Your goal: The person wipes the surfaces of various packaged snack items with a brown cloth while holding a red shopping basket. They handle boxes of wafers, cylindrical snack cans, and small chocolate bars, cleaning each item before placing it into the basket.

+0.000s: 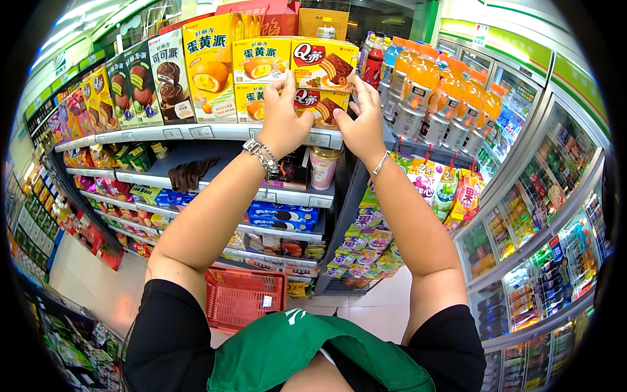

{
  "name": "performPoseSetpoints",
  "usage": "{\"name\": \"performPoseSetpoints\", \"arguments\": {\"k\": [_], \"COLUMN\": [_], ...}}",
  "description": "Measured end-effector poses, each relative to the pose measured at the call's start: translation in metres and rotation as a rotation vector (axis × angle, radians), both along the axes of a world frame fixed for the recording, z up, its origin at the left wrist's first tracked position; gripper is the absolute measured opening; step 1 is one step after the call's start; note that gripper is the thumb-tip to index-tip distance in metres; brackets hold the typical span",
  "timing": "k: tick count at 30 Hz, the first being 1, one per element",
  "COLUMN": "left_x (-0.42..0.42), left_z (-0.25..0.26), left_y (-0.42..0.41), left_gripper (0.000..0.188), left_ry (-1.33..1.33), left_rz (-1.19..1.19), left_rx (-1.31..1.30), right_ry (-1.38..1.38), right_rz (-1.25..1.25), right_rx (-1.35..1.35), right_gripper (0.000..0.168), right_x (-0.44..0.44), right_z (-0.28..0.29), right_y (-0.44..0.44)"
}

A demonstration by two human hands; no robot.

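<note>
Both my arms reach up to the top shelf of a store rack. My left hand (285, 115) is at the front of the stacked yellow snack boxes, fingers raised and thumb out. My right hand (361, 122) touches or nearly touches the right side of the upper yellow and red cake box (324, 63). That box rests on a similar one (321, 110). Left of them, a yellow pie box (259, 61) sits on another of its kind, beside a taller yellow box (209, 73). Whether either hand grips a box is not clear.
Orange drink bottles (422, 73) stand right of the boxes. Below the shelf edge (215, 131) lie a dark brown cloth or glove (191, 172) and a pink-labelled cup (323, 169). Hanging snack bags (423, 181) cover the rack end. A red basket (245, 299) is on the floor; glass-door coolers (519, 196) line the right.
</note>
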State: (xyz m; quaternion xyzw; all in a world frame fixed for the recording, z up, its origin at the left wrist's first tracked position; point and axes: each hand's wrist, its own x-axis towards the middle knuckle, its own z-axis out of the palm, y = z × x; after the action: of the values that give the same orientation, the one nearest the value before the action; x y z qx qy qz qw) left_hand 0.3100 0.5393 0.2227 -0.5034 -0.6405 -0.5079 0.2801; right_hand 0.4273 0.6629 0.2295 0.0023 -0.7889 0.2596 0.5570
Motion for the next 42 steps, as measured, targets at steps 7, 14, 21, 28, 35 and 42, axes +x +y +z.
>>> {"name": "performPoseSetpoints", "arguments": {"k": [7, 14, 21, 28, 35, 42], "left_x": [0.001, -0.002, 0.0, 0.021, 0.052, 0.104], "left_z": [-0.004, -0.013, -0.034, -0.135, -0.446, -0.622], "left_y": [0.001, 0.0, -0.012, -0.067, -0.201, -0.401], "left_gripper": [0.078, 0.069, 0.065, 0.03, 0.027, 0.038], "left_ry": [0.215, 0.342, 0.399, 0.037, -0.823, -0.93], "left_rz": [0.28, 0.406, 0.347, -0.128, -0.125, -0.115], "left_rx": [-0.105, -0.123, -0.071, -0.16, -0.942, -1.824], "right_ry": [0.023, 0.041, 0.132, 0.091, -0.71, -1.299], "right_rz": [-0.044, -0.056, -0.02, 0.26, 0.42, 0.3], "right_rx": [0.059, 0.093, -0.039, -0.192, -0.82, -1.531], "right_gripper": [0.073, 0.074, 0.069, 0.046, 0.033, 0.027], "right_x": [-0.005, -0.012, -0.004, 0.028, 0.076, 0.139], "right_z": [-0.004, -0.008, -0.024, -0.13, -0.405, -0.538], "right_y": [0.0, 0.005, -0.005, -0.045, -0.096, -0.116]}}
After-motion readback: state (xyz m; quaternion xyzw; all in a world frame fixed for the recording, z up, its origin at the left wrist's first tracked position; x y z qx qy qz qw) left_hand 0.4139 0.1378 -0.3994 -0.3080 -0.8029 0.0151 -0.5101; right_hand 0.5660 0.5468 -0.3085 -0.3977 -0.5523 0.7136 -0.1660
